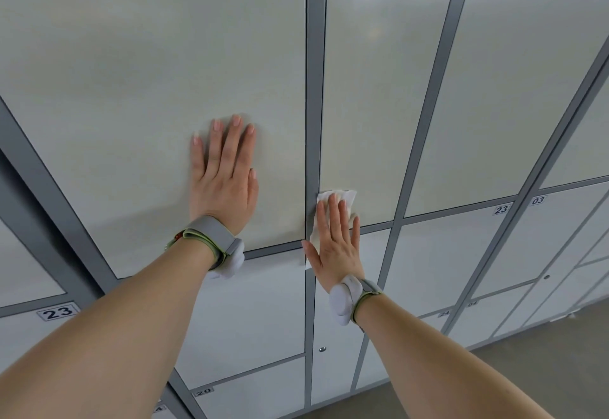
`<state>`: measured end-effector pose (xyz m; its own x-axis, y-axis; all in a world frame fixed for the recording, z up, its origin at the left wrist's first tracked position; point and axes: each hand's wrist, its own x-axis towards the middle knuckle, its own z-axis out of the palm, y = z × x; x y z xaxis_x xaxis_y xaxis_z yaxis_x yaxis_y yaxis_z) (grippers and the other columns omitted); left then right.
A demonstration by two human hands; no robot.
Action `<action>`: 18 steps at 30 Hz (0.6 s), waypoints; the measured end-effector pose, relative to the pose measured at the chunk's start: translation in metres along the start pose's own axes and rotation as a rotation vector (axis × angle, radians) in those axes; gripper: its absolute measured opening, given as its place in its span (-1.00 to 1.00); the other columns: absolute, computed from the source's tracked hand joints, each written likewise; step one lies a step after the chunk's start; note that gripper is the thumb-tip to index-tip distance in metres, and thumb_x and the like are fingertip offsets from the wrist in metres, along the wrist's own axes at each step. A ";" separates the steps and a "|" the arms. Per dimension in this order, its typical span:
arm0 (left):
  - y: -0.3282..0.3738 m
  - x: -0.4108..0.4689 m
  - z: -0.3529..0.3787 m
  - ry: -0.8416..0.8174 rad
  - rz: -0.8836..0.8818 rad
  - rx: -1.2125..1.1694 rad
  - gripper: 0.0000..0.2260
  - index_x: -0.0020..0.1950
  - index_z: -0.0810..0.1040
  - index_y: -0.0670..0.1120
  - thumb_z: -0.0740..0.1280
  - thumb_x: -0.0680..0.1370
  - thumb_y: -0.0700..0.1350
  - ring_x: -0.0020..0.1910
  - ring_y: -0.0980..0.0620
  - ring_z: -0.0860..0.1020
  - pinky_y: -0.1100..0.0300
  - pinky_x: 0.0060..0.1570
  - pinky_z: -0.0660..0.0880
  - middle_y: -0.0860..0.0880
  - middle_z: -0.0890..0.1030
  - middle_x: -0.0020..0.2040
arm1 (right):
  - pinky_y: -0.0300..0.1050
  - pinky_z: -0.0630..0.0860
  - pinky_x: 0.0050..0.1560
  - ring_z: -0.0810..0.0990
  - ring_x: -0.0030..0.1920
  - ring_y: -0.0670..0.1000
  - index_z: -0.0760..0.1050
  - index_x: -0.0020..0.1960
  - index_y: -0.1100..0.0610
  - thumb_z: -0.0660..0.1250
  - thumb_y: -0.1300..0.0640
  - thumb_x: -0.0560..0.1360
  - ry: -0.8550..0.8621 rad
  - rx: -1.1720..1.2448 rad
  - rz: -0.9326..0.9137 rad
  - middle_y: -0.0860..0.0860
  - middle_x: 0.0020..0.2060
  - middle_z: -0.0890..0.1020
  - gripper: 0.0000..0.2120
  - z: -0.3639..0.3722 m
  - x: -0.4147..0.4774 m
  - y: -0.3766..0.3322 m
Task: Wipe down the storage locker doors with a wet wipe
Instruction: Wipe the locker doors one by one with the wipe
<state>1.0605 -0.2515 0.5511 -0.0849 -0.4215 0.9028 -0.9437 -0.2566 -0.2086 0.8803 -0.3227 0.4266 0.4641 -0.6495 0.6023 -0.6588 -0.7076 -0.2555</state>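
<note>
— Rows of pale grey laminate locker doors (pixel 148 72) in darker grey metal framing (pixel 314 89) fill the wall. Why is the left hand (pixel 224 181) flat on the big door?

— Likely bracing; fingers spread, palm pressed to the panel, holding nothing.

— And the wipe?

— The crumpled white wet wipe (pixel 339 197) sits under the right hand (pixel 334 247), peeking out above its fingertips, pinned against the narrow door's lower corner beside the frame strip. That grip is flat, fingers extended, pressing rather than pinching. Both arms reach straight forward, a grey wristband (pixel 214 240) on each wrist.
</note>
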 end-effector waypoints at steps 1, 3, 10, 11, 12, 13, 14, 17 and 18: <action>0.000 0.000 0.000 0.001 -0.002 0.002 -0.46 0.50 0.14 -0.19 0.13 0.53 -0.16 0.47 -0.22 0.04 -0.06 0.47 -0.22 -0.17 0.22 0.48 | 0.15 -0.18 0.43 -0.23 0.52 0.05 -0.15 0.54 0.11 -0.16 -0.18 0.60 -0.013 -0.018 -0.003 -0.04 0.51 -0.30 -0.39 0.003 -0.005 0.004; 0.001 -0.001 0.001 -0.003 -0.005 0.003 -0.46 0.50 0.13 -0.19 0.13 0.53 -0.15 0.47 -0.22 0.04 -0.06 0.46 -0.23 -0.17 0.21 0.48 | 0.14 -0.19 0.43 -0.21 0.51 0.06 -0.15 0.54 0.10 -0.14 -0.17 0.61 -0.023 -0.034 -0.012 -0.04 0.51 -0.30 -0.39 0.005 -0.010 0.008; 0.001 -0.003 0.001 -0.004 -0.009 0.010 -0.48 0.50 0.13 -0.19 0.11 0.54 -0.14 0.46 -0.21 0.01 -0.06 0.46 -0.24 -0.15 0.17 0.48 | 0.13 -0.26 0.47 -0.25 0.52 0.07 -0.13 0.54 0.08 -0.13 -0.18 0.60 0.076 0.074 0.035 0.07 0.52 -0.15 -0.40 -0.023 0.028 -0.012; 0.001 -0.003 0.001 -0.005 -0.010 0.009 -0.48 0.50 0.13 -0.19 0.11 0.54 -0.14 0.46 -0.21 0.02 -0.06 0.45 -0.24 -0.15 0.18 0.48 | 0.14 -0.25 0.46 -0.25 0.52 0.07 -0.14 0.54 0.08 -0.14 -0.18 0.59 0.071 0.076 0.037 0.07 0.52 -0.15 -0.39 -0.022 0.029 -0.014; 0.002 -0.003 0.001 -0.005 -0.011 0.007 -0.48 0.50 0.14 -0.19 0.11 0.54 -0.14 0.46 -0.22 0.03 -0.06 0.45 -0.24 -0.15 0.18 0.48 | 0.15 -0.23 0.46 -0.26 0.52 0.08 -0.16 0.54 0.08 -0.13 -0.18 0.59 0.059 0.068 0.037 0.08 0.52 -0.15 -0.39 -0.019 0.027 -0.014; 0.002 -0.004 0.001 -0.003 -0.012 0.006 -0.48 0.49 0.14 -0.20 0.11 0.54 -0.14 0.46 -0.22 0.05 -0.06 0.46 -0.25 -0.15 0.18 0.48 | 0.18 -0.20 0.45 -0.26 0.51 0.08 -0.19 0.54 0.07 -0.14 -0.18 0.59 0.038 0.054 0.037 0.08 0.52 -0.16 -0.38 -0.013 0.021 -0.012; 0.003 -0.004 0.001 -0.002 -0.012 0.005 -0.48 0.49 0.15 -0.20 0.11 0.54 -0.14 0.45 -0.23 0.06 -0.05 0.46 -0.26 -0.15 0.18 0.48 | 0.19 -0.18 0.44 -0.26 0.51 0.09 -0.22 0.54 0.07 -0.15 -0.19 0.59 0.011 0.034 0.036 0.07 0.52 -0.18 -0.38 -0.006 0.013 -0.010; 0.003 -0.005 0.002 -0.003 -0.006 0.016 -0.48 0.49 0.14 -0.19 0.12 0.54 -0.14 0.45 -0.23 0.07 -0.05 0.46 -0.26 -0.14 0.16 0.48 | 0.20 -0.16 0.42 -0.26 0.51 0.09 -0.32 0.52 0.05 -0.19 -0.23 0.59 -0.068 -0.034 0.030 0.01 0.50 -0.32 -0.36 0.011 -0.009 0.005; 0.003 -0.005 0.002 -0.005 -0.004 0.020 -0.48 0.49 0.14 -0.19 0.12 0.53 -0.14 0.45 -0.23 0.06 -0.06 0.46 -0.26 -0.14 0.16 0.48 | 0.20 -0.16 0.41 -0.26 0.51 0.09 -0.30 0.53 0.06 -0.17 -0.22 0.59 -0.085 -0.054 0.029 0.01 0.50 -0.34 -0.36 0.012 -0.013 0.010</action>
<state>1.0590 -0.2523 0.5455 -0.0791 -0.4247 0.9019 -0.9377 -0.2754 -0.2119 0.8751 -0.3250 0.4069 0.4914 -0.6922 0.5286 -0.7024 -0.6738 -0.2295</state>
